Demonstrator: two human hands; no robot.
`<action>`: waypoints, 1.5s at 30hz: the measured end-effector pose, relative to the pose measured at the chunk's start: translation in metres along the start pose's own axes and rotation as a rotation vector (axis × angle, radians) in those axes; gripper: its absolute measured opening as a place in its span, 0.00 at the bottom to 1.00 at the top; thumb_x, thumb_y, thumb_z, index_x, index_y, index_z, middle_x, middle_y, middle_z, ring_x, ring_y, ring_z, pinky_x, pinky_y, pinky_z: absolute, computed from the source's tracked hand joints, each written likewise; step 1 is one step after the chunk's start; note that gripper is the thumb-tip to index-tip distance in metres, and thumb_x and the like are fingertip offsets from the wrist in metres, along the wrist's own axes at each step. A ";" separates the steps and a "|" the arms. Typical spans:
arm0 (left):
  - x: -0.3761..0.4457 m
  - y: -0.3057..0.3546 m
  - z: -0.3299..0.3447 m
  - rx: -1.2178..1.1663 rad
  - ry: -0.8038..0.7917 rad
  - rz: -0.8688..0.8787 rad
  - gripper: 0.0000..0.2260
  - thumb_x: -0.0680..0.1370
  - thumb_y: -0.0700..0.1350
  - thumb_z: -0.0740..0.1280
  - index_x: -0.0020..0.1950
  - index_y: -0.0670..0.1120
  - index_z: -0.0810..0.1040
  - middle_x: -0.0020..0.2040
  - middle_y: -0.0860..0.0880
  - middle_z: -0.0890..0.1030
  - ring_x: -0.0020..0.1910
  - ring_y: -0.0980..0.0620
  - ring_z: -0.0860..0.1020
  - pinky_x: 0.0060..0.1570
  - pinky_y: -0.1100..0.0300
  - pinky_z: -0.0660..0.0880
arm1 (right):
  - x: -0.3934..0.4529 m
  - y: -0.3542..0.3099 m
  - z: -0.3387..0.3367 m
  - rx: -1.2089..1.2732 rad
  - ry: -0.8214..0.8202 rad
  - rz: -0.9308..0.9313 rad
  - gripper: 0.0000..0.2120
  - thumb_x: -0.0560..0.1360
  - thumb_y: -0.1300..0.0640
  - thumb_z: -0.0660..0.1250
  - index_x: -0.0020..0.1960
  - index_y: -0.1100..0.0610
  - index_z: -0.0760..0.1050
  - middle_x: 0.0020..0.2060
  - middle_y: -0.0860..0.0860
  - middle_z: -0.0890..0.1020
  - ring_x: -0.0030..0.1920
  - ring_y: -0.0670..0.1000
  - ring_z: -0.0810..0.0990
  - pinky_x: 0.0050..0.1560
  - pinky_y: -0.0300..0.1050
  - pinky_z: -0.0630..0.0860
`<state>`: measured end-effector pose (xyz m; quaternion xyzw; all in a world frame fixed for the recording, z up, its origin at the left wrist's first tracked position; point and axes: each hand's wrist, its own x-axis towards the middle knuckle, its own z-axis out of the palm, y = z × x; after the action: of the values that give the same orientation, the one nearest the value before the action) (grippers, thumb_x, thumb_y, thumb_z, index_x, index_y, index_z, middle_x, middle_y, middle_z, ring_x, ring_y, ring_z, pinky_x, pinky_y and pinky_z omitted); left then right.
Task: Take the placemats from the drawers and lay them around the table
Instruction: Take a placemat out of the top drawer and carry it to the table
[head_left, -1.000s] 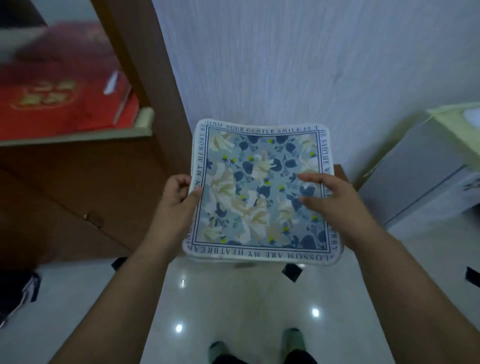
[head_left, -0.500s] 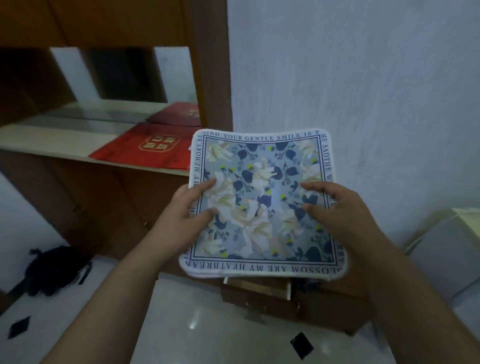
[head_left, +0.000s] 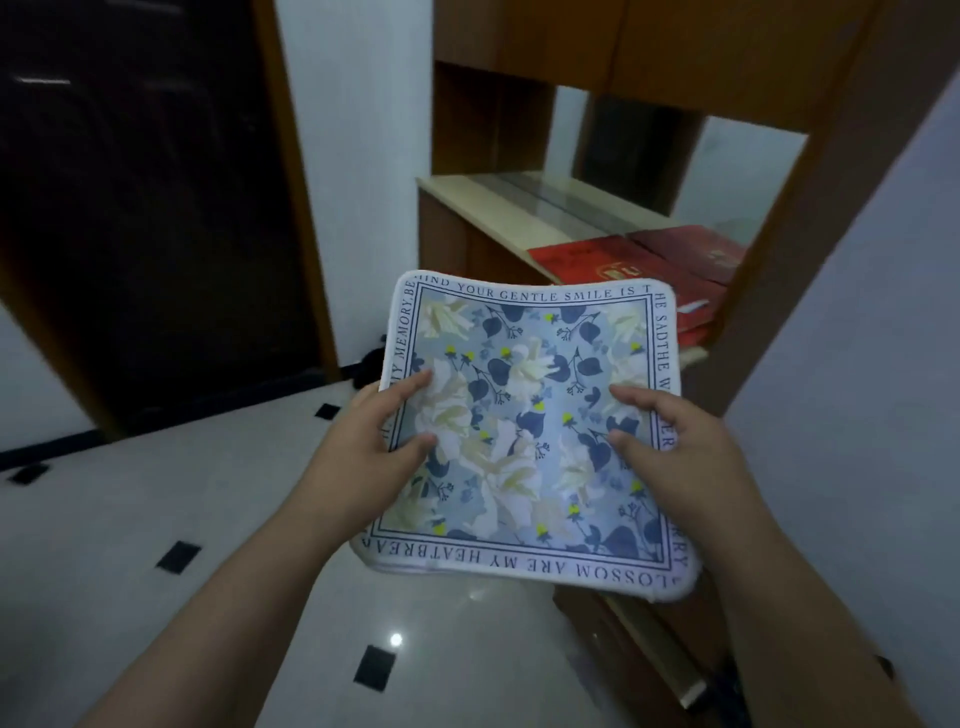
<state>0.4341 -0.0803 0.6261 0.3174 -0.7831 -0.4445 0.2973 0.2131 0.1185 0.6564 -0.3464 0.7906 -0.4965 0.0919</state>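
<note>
So both hands are on the placemats (head_left: 524, 436), a floral stack held up in the air near the middle of the view, flat side facing the camera. Looks like more than one mat, since a couple of layered edges show along the near left corner, but I can't tell how many. The top one has blue leaves, pale cream flowers, little yellow dots and a white border with dark lettering running all the way round.

The left hand (head_left: 363, 457) has its grip closed on the left edge: the thumb and a finger show on the printed face, the rest of the fingers are hidden behind the mat. The right hand (head_left: 680, 457) does the same on the right edge, two digits pressed on the face, the others tucked behind. So both grips are pinching the stack, one per side.

Behind it on the far right there's a wooden cabinet (head_left: 649, 47) with an open shelf (head_left: 498, 195), and some red boxes (head_left: 628, 270) lying on that shelf, partly covered by the mat's far right corner. A dark doorway (head_left: 140, 208) takes up the far left. The floor (head_left: 156, 519) below is glossy white tile with small black diamond insets and a bright light spot reflected near the bottom.
</note>
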 end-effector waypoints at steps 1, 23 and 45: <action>-0.009 -0.008 -0.021 0.017 0.046 -0.027 0.27 0.78 0.44 0.72 0.72 0.65 0.72 0.67 0.61 0.72 0.66 0.57 0.74 0.63 0.50 0.78 | 0.001 -0.011 0.020 0.007 -0.048 -0.024 0.17 0.75 0.57 0.74 0.59 0.39 0.80 0.60 0.36 0.79 0.59 0.43 0.79 0.62 0.51 0.78; -0.284 -0.151 -0.474 0.354 0.942 -0.524 0.26 0.78 0.46 0.72 0.72 0.67 0.70 0.68 0.55 0.73 0.70 0.56 0.71 0.72 0.53 0.67 | -0.133 -0.339 0.534 0.162 -0.947 -0.493 0.20 0.74 0.54 0.73 0.62 0.37 0.77 0.59 0.37 0.78 0.58 0.46 0.80 0.61 0.53 0.79; -0.264 -0.258 -0.631 0.311 1.648 -0.753 0.23 0.80 0.45 0.71 0.71 0.65 0.73 0.66 0.57 0.74 0.61 0.63 0.75 0.65 0.57 0.74 | -0.148 -0.531 0.878 0.191 -1.484 -0.933 0.21 0.74 0.57 0.73 0.64 0.40 0.77 0.62 0.43 0.75 0.61 0.47 0.77 0.65 0.51 0.76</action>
<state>1.1299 -0.3037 0.6199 0.8043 -0.2197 -0.0348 0.5510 0.9947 -0.5623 0.6472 -0.8579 0.2601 -0.1943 0.3983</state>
